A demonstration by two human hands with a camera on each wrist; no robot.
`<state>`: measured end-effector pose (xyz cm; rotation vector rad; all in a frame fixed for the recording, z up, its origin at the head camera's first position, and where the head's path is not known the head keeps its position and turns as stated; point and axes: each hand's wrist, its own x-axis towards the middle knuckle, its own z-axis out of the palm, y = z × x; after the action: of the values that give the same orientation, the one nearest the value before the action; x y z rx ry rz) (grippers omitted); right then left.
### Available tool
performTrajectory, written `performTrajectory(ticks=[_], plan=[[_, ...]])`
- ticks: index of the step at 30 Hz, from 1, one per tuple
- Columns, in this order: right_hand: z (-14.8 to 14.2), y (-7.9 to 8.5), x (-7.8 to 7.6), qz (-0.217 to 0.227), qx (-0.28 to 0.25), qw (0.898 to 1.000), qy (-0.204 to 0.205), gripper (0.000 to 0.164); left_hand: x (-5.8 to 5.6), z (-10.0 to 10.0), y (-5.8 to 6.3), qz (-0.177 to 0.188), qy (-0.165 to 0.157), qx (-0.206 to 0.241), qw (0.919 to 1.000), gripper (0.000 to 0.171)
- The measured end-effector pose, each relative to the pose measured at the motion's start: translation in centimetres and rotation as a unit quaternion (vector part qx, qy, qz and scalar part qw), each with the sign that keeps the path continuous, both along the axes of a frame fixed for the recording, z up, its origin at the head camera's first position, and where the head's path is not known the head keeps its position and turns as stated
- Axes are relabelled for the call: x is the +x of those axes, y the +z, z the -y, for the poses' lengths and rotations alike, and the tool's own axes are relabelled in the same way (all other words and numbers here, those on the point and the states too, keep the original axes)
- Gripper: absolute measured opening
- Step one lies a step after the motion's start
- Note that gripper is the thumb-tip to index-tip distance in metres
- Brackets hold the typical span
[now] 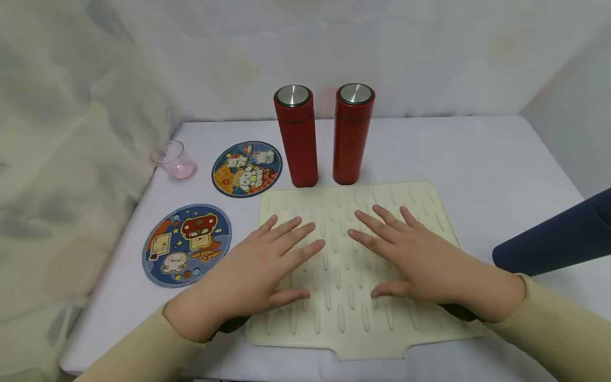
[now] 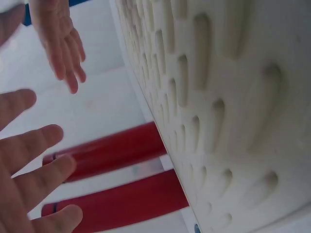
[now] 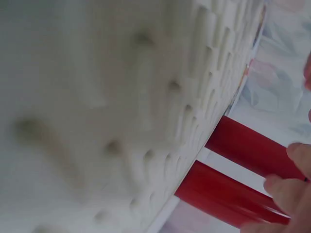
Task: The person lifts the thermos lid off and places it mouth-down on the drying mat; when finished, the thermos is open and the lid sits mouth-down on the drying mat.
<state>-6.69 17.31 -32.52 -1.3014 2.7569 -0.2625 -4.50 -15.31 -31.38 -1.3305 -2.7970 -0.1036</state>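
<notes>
My left hand (image 1: 267, 268) and right hand (image 1: 412, 260) hang apart from the cream ribbed mat (image 1: 355, 326), fingers spread and holding nothing. The mat lies flat directly below both; neither hand looks clearly nearer. It appears wider from side to side, with its tab (image 1: 371, 351) toward me. Just past its far edge, ahead of my fingertips, the left red flask (image 1: 299, 146) and right red flask (image 1: 352, 143) stand upright.

Head view: navy cylinder (image 1: 553, 233) at 3 o'clock ran past the edge; left hand (image 1: 255, 268) and right hand (image 1: 422, 260) hid parts of the ridged mat (image 1: 369, 347); coaster (image 1: 186, 245) lettering at 8 o'clock was illegible. Right wrist view: mat surface at 9 o'clock was blurred.
</notes>
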Motion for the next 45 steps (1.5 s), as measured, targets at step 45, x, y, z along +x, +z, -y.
performTrajectory(ticks=[45], plan=[[11.1, 1.8, -6.8, 0.162, -0.456, 0.851, -0.205, 0.072, -2.6, 2.0, 7.7, -0.137, 0.068, 0.462, 0.8736, 0.033]])
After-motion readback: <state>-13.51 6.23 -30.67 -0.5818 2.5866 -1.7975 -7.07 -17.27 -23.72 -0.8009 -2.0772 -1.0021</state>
